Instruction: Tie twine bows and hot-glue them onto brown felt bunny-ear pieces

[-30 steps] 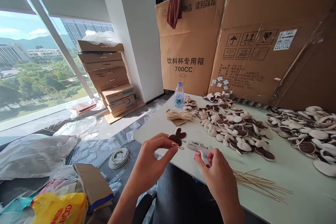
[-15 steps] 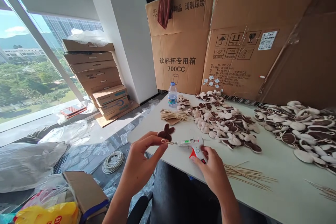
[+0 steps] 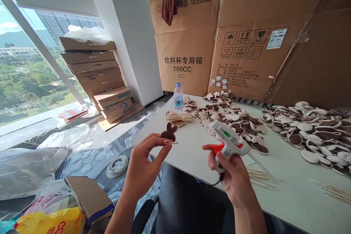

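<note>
Above the near edge of the worktop [image 3: 192, 153], the left hand [image 3: 145, 161] pinches a brown felt piece [image 3: 168, 132]. The right hand [image 3: 233, 179] grips a glue gun [image 3: 229, 140], raised and well apart from it.

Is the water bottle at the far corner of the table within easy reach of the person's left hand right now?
Probably not easily. The left hand is pinching a brown felt piece, and the water bottle stands beyond a bundle of sticks, so it would need freeing first.

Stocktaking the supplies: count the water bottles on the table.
1. The bottle stands at the table's far left corner, in front of the cardboard box. Another could be hidden out of frame.
</note>
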`<state>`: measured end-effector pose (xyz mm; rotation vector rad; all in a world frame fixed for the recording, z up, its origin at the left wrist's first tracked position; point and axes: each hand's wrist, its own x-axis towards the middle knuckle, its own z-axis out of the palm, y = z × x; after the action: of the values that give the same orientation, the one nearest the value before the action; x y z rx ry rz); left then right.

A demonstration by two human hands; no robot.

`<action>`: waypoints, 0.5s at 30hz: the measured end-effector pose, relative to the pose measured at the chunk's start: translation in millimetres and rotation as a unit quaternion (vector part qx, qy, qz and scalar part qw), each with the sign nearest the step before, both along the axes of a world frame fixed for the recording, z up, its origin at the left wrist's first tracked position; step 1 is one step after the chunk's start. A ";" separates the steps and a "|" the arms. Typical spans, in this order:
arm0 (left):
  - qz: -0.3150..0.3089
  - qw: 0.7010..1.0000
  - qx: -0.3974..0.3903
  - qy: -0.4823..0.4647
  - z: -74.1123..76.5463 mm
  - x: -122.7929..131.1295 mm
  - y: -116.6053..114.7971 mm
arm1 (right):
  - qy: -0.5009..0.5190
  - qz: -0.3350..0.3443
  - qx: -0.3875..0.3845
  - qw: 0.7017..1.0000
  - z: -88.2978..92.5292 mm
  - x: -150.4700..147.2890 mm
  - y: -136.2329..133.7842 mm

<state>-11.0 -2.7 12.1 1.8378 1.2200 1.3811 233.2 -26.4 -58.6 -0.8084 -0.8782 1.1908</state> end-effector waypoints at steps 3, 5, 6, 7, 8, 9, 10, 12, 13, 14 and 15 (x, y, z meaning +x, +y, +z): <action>-0.002 1.000 -0.005 0.000 -0.5 0.8 0.5 | 0.012 0.009 0.009 1.000 -3.3 0.4 -2.1; -0.006 1.000 -0.013 0.005 -0.1 1.1 0.1 | -0.005 0.015 0.012 1.000 -7.5 2.3 -1.8; -0.008 1.000 -0.017 0.009 0.2 1.2 -0.4 | -0.021 0.017 0.015 1.000 -9.8 3.7 -1.2; -0.009 1.000 -0.020 0.013 0.6 1.3 -1.0 | -0.040 0.016 0.020 0.999 -12.1 5.2 -0.3; -0.010 1.000 -0.021 0.018 0.9 1.4 -1.5 | -0.059 0.014 0.025 0.998 -14.0 6.5 0.6; -0.011 0.999 -0.022 0.024 1.1 1.6 -1.9 | -0.078 0.010 0.031 0.996 -15.4 7.4 1.4; -0.011 0.999 -0.021 0.029 1.1 1.8 -2.1 | -0.099 0.005 0.035 0.994 -16.1 7.9 2.0; -0.013 0.999 -0.020 0.040 0.7 2.4 -2.0 | -0.138 -0.012 0.034 0.990 -15.4 7.3 2.0; -0.013 0.999 -0.020 0.044 0.3 2.8 -1.7 | -0.152 -0.022 0.032 0.988 -14.1 6.3 1.4; -0.013 0.999 -0.021 0.048 -0.1 3.2 -1.4 | -0.162 -0.031 0.028 0.986 -12.5 5.1 0.5; -0.012 0.998 -0.022 0.052 -0.5 3.6 -1.1 | -0.167 -0.037 0.024 0.985 -10.8 3.8 -0.5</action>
<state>-7.4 -3.7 11.6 1.9087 1.2656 1.2496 236.9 -27.0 -69.4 -1.0103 -1.1367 0.9794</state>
